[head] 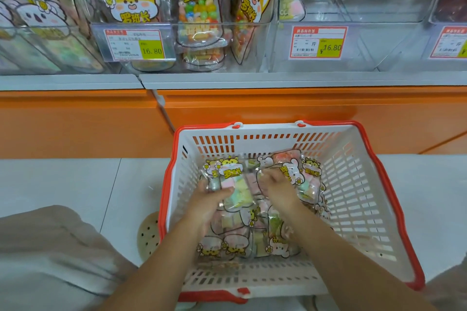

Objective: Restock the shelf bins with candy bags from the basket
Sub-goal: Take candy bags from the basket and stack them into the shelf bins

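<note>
A white basket with a red rim (353, 184) stands on the floor below the shelf, holding several clear candy bags with yellow cartoon labels. My left hand (209, 199) grips one pastel candy bag (235, 184) by its left side, thumb across the front. My right hand (275, 187) has its fingers curled on a neighbouring bag with a white bear label (293, 171). Above, a clear shelf bin (353, 7) priced 16.80 holds one bag at its left edge. The bin to its left (177, 7) is full of bags.
An orange cabinet front (75, 121) runs under the grey shelf edge. My knees in light trousers (50, 247) flank the basket on the white tiled floor. A tan perforated shoe (147, 235) touches the basket's left side. More bins sit at far left and right.
</note>
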{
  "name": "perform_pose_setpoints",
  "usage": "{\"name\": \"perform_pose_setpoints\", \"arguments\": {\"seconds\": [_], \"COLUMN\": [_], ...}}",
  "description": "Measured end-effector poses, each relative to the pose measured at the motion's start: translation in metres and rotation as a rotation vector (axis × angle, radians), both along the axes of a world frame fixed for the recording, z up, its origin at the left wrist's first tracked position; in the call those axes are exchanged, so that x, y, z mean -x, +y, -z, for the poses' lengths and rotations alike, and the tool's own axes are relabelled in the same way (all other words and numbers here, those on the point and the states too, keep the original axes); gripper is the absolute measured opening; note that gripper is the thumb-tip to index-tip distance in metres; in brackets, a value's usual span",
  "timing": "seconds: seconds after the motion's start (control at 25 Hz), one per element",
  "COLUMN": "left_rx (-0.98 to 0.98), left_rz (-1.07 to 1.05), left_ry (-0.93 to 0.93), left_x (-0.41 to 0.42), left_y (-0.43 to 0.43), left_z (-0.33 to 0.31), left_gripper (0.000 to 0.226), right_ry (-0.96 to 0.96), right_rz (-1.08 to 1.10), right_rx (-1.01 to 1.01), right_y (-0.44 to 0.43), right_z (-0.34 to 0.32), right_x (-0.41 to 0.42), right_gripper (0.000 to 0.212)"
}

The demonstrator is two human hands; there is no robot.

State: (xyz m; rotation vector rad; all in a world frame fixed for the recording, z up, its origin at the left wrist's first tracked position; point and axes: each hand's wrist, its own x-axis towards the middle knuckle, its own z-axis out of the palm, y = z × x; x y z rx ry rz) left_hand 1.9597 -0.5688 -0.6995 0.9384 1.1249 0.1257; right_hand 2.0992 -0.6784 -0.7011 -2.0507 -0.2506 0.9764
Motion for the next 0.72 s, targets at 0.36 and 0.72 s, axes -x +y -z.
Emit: {"name": "perform_pose_setpoints", "arguments": {"seconds": [0.36, 0.72], "left_rx": [-0.173, -0.127], "left_rz": [-0.035, -0.048], "left_ry": [0.155, 0.122], "left_x": [0.007, 0.012], "left_y": [0.015, 0.015], "left_z": [0.025, 0.028], "left_gripper": [0.090, 0.079], "right_ry": [-0.366, -0.881], "right_rz": [-0.625, -0.886], "right_rx": [0.433, 0.576], "right_y": [0.009, 0.019], "right_z": [0.041, 0.057], "right_x": [0.006, 0.004], "right_gripper": [0.074, 0.069]}}
